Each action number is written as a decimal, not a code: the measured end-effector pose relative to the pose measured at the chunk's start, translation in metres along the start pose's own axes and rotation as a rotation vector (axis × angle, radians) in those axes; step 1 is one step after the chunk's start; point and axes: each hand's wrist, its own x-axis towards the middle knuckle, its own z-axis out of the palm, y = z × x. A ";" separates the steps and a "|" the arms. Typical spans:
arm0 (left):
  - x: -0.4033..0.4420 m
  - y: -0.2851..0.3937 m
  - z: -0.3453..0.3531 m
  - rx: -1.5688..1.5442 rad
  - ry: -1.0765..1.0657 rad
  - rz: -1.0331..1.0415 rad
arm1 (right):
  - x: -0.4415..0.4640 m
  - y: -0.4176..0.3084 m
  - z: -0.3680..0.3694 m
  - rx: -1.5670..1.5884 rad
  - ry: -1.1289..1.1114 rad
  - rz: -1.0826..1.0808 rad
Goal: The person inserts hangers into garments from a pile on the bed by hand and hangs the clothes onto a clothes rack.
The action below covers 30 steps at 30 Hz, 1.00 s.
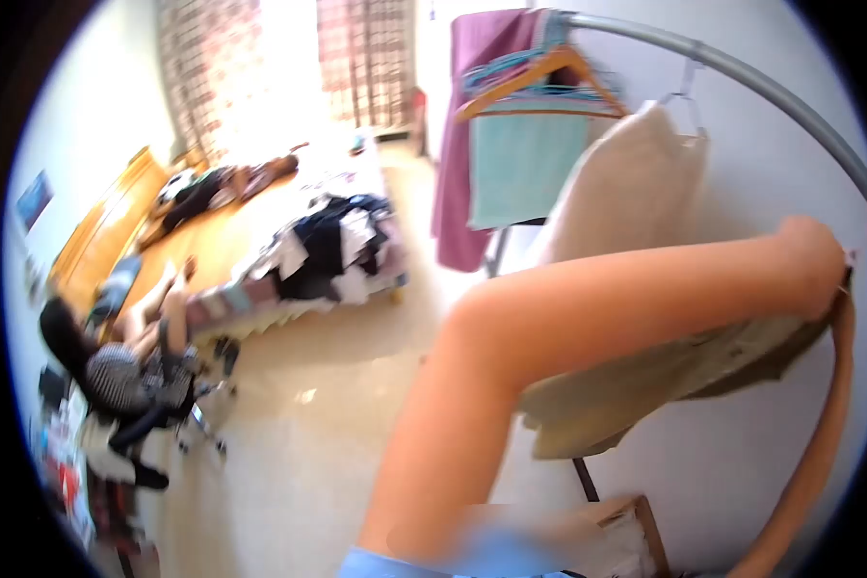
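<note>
My left arm reaches across the view, bent at the elbow. At the right, my left hand (807, 262) is at the upper end of a khaki garment (607, 400), its fingers hidden. My right forearm rises along the right edge to the same spot, where my right hand (844, 287) is mostly hidden behind the left one. The garment spreads out below my left forearm. A beige garment (636, 183) hangs from a thin hanger on the grey rail (751, 77), behind my arm.
A wooden hanger (549, 87), a teal cloth (525, 164) and a purple cloth (462, 193) hang on the rack. One person (135, 376) sits on a chair at left; another (222, 188) lies on the bed (188, 250) near piled clothes (328, 246). A box (636, 535) stands below.
</note>
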 end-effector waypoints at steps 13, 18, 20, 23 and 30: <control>-0.087 0.021 0.013 -0.026 0.165 0.049 | -0.096 -0.153 0.031 -0.159 0.300 -0.379; -0.208 -0.011 0.066 -0.076 0.904 0.188 | -0.224 -0.177 0.118 -0.066 0.175 -0.420; -0.297 -0.029 0.128 -0.324 0.545 -0.063 | -0.271 -0.190 0.171 0.028 -0.034 -0.358; -0.486 -0.017 0.232 -0.236 -0.155 -0.711 | -0.343 -0.210 0.265 0.163 -0.454 -0.153; -0.735 0.011 0.093 -0.342 -0.830 -1.809 | -0.492 -0.201 0.438 0.108 -1.508 0.382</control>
